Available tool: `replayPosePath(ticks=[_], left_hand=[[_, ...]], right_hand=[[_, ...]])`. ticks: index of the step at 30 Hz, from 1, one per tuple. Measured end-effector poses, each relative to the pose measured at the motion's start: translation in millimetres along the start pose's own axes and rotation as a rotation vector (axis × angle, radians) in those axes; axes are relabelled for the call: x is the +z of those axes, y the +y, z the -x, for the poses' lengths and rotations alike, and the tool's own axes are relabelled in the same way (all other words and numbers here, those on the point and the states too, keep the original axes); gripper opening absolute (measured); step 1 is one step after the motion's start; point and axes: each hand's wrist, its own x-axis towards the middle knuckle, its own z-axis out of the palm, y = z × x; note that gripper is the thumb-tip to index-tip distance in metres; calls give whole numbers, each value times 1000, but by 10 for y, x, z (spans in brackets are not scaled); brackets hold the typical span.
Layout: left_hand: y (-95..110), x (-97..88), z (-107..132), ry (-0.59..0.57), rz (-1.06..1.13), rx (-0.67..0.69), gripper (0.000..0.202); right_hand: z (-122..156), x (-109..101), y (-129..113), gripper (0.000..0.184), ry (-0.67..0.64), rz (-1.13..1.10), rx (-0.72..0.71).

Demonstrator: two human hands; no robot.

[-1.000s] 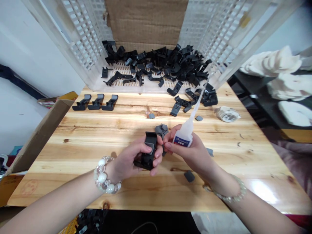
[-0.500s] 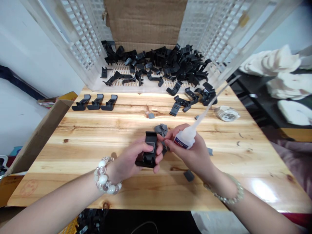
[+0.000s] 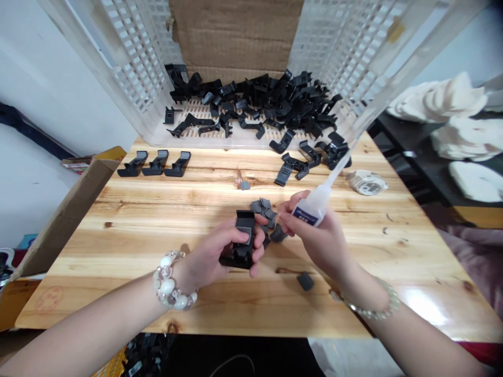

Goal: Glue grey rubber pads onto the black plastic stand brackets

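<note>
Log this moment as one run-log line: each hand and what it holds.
left hand: black plastic clip | right hand: glue bottle | nearby: grey pieces

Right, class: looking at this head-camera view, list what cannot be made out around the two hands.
Head view only:
- The black plastic clip in the left hand: its middle is hidden by the fingers.
- The white plastic squeeze bottle: label print too small, partly covered by the right hand.
- The small grey pieces: too small to tell their shapes.
- The white lattice crate: top cut off by the upper frame edge.
</note>
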Motion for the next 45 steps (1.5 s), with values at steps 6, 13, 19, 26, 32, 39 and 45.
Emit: replayPosePath(ticks=[6, 13, 19, 26, 32, 39, 45], left_hand=[[34, 34, -16, 156, -50, -2, 20], [61, 59, -26, 252, -71, -18, 26], [51, 15, -24, 235, -121, -55, 27], [31, -1, -43, 253, -218, -38, 26], [29, -6, -34, 242, -250, -43, 26], [16, -7, -21, 171, -275, -11, 22], [0, 5, 3, 105, -274, 61, 26]], right_hand=[[-147, -128, -26, 25, -15, 35, 190], [-229, -272, -134, 32, 48, 105, 197], [-305, -391, -125, 31, 153, 87, 156], [-299, -356, -139, 26, 42, -46, 201], [-258, -268, -187, 39, 17, -101, 300], [-213, -187, -98, 37, -98, -90, 280], [-165, -131, 36, 37, -142, 7, 273]])
